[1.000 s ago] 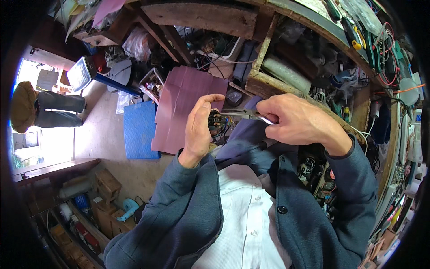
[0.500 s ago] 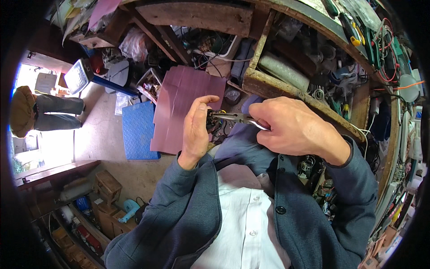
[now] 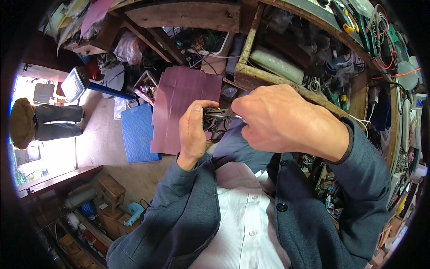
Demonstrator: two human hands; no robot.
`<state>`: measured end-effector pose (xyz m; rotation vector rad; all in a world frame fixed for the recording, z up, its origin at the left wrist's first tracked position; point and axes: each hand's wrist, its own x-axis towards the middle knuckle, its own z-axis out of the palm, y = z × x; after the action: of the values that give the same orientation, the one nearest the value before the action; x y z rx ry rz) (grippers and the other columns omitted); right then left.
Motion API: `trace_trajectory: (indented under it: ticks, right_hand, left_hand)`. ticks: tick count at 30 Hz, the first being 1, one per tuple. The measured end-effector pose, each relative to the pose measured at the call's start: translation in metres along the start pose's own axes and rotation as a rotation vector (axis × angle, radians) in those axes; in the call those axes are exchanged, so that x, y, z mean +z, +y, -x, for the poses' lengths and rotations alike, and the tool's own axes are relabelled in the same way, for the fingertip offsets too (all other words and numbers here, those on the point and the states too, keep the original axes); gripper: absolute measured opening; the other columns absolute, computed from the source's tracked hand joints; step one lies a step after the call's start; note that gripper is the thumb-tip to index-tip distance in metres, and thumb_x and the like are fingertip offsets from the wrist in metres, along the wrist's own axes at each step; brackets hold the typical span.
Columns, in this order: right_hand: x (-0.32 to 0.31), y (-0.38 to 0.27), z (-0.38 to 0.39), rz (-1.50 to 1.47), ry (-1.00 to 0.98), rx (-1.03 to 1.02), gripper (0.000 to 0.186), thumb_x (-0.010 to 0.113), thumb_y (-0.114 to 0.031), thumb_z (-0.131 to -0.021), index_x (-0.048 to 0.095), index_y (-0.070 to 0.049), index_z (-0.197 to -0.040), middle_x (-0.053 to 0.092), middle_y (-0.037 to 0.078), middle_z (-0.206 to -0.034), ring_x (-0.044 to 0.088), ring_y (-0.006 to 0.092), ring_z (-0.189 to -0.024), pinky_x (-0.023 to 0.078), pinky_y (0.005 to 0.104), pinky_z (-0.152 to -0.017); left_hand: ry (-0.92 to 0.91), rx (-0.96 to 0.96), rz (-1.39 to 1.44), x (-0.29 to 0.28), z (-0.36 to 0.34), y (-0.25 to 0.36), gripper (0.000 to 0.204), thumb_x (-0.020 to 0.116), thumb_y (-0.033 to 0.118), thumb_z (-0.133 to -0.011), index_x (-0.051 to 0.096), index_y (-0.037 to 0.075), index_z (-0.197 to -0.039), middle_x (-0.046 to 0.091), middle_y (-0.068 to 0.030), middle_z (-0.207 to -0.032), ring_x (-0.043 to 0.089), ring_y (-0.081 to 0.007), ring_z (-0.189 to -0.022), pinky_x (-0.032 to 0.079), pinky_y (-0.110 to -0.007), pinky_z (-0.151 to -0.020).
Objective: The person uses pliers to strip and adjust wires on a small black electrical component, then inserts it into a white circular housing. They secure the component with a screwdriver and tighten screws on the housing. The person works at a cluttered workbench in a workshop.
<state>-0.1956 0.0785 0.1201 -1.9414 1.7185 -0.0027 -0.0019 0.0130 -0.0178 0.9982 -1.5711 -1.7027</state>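
Observation:
My right hand (image 3: 289, 123) is closed round the handles of a pair of metal pliers (image 3: 225, 113), whose jaws reach left to a small dark part with wires (image 3: 208, 120). That part sits in my left hand (image 3: 193, 132), gripped between the curled fingers and the palm; most of it is hidden. Thin dark wires hang from it above my lap. Whether the jaws pinch a wire or the part's body is too small to tell.
A pink-purple board (image 3: 179, 103) and a blue textured panel (image 3: 139, 133) lie ahead to the left. On the right, a wooden drawer (image 3: 304, 92) stands open under a workbench with tools. A person (image 3: 49, 121) stands by the bright doorway at far left.
My right hand has come slightly up and left, with the pliers' jaws deeper toward the part and less of them showing. My left hand still grips the part, shifted slightly left.

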Motion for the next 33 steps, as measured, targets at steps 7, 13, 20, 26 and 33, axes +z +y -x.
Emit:
trace_trajectory:
  ticks: [7, 13, 20, 26, 33]
  right_hand:
    - [0.001, -0.011, -0.001, 0.019, -0.049, -0.014, 0.009, 0.064, -0.009, -0.078, 0.066, 0.000, -0.079, 0.069, 0.020, -0.074, 0.070, 0.0398, -0.074, 0.056, 0.0478, -0.065]
    - [0.002, -0.005, -0.008, 0.020, -0.030, 0.052, 0.020, 0.064, -0.016, -0.081, 0.075, 0.000, -0.087, 0.074, 0.022, -0.085, 0.074, 0.0393, -0.084, 0.059, 0.0461, -0.074]
    - [0.003, 0.011, 0.003, -0.099, -0.091, 0.125, 0.022, 0.060, -0.016, -0.081, 0.071, 0.001, -0.091, 0.071, 0.024, -0.088, 0.071, 0.0423, -0.088, 0.056, 0.0503, -0.077]
    - [0.016, 0.023, 0.006, -0.266, -0.048, 0.128, 0.021, 0.061, -0.018, -0.078, 0.064, 0.002, -0.082, 0.066, 0.023, -0.079, 0.067, 0.0415, -0.080, 0.052, 0.0502, -0.072]
    - [0.018, 0.023, 0.010, -0.304, -0.035, 0.104, 0.024, 0.061, -0.021, -0.078, 0.059, 0.003, -0.078, 0.062, 0.021, -0.074, 0.063, 0.0396, -0.075, 0.049, 0.0482, -0.069]
  left_hand:
    - [0.028, 0.168, -0.186, 0.002, -0.003, -0.006, 0.046, 0.033, 0.028, -0.112, 0.069, -0.002, -0.110, 0.069, -0.0040, -0.098, 0.058, -0.0084, -0.088, 0.047, -0.024, -0.079]
    - [0.085, -0.049, 0.064, 0.004, -0.002, -0.003, 0.047, 0.034, 0.032, -0.111, 0.069, 0.002, -0.110, 0.069, -0.0024, -0.098, 0.058, -0.0071, -0.088, 0.049, -0.024, -0.073]
    - [0.096, -0.088, 0.097, -0.003, -0.010, -0.004, 0.048, 0.033, 0.036, -0.110, 0.068, 0.004, -0.111, 0.068, -0.0016, -0.088, 0.051, -0.0046, -0.063, 0.039, -0.020, -0.055]
    - [0.094, -0.095, 0.055, 0.002, -0.009, 0.002, 0.049, 0.032, 0.037, -0.109, 0.067, 0.004, -0.113, 0.069, -0.0021, -0.089, 0.054, -0.0049, -0.068, 0.041, -0.019, -0.057]
    - [0.068, 0.026, 0.047, -0.001, -0.012, -0.008, 0.046, 0.033, 0.038, -0.109, 0.066, 0.005, -0.107, 0.066, -0.0019, -0.091, 0.057, -0.0061, -0.076, 0.045, -0.021, -0.063]
